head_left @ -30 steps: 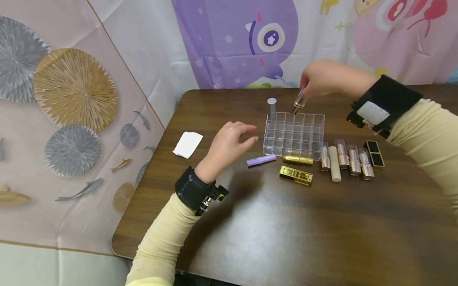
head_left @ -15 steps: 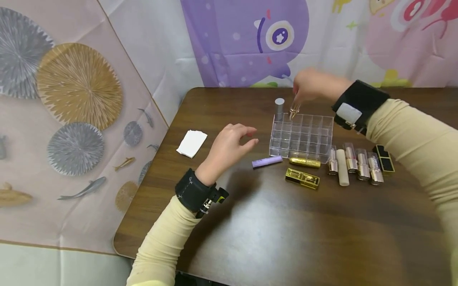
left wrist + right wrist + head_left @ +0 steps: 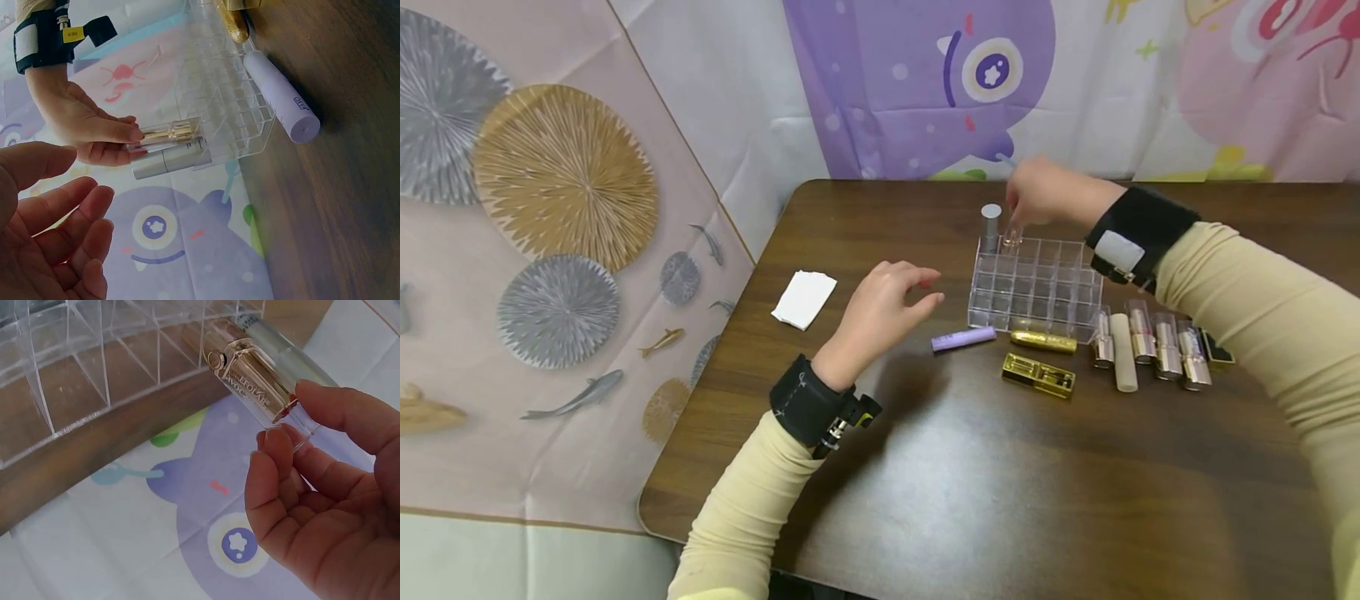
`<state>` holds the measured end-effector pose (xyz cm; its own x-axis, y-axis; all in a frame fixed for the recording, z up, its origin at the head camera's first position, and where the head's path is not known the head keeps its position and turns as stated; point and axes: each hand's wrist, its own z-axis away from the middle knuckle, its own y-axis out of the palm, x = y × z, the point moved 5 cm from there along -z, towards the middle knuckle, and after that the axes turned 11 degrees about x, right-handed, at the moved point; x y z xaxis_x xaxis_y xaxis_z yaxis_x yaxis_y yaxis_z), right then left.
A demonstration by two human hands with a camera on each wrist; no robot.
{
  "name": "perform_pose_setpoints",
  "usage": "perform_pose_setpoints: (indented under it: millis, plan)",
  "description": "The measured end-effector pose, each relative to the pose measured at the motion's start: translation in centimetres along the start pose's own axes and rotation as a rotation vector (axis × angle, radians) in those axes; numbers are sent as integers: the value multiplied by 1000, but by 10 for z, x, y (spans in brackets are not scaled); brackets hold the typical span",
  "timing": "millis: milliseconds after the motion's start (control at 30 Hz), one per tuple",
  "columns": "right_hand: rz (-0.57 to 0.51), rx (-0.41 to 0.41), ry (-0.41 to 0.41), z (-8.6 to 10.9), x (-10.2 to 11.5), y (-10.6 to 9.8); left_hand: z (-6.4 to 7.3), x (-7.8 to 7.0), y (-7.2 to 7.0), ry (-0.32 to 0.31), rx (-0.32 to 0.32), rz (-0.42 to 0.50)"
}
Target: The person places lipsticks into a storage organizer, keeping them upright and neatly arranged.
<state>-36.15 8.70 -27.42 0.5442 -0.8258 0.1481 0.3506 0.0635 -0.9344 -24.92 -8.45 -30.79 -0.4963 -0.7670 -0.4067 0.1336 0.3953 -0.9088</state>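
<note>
My right hand (image 3: 1047, 190) pinches the clear cap of a lipstick (image 3: 256, 378) with a rose-gold body. The lipstick's lower end is in a back-row compartment of the clear divided organizer (image 3: 1036, 287), or just at its mouth; I cannot tell how deep. Right beside it, a silver tube (image 3: 991, 227) stands upright in the back left corner compartment. My left hand (image 3: 886, 312) hovers over the table left of the organizer, fingers loosely bent and holding nothing. In front of the organizer lie a lavender tube (image 3: 963, 339), a gold tube (image 3: 1043, 342) and a shiny gold case (image 3: 1037, 377).
Right of the organizer lie several clear-capped lipsticks (image 3: 1167, 350), a cream tube (image 3: 1124, 354) and a black-and-gold case (image 3: 1219, 350) partly behind the right sleeve. A white folded paper (image 3: 805, 298) rests at the left of the brown table (image 3: 970, 500). A printed cloth (image 3: 895, 92) hangs behind.
My right hand has moved left and down, bringing the lipstick from above the organizer to its back row. The head view has shifted slightly. My left hand has stayed about where it was.
</note>
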Motion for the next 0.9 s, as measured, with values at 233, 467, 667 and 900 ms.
perform_pose_setpoints:
  millis: [233, 467, 667, 900]
  plan:
    - [-108, 0, 21, -1, 2, 9, 1, 0, 1, -2, 4, -1]
    - [-122, -22, 5, 0, 3, 11, 0, 0, 1, 8, 5, -5]
    - [-108, -8, 13, -2, 1, 12, -3, 4, 5, -9, 49, -14]
    - [-130, -31, 19, -9, -1, 13, -14, 18, 24, -55, 188, -66]
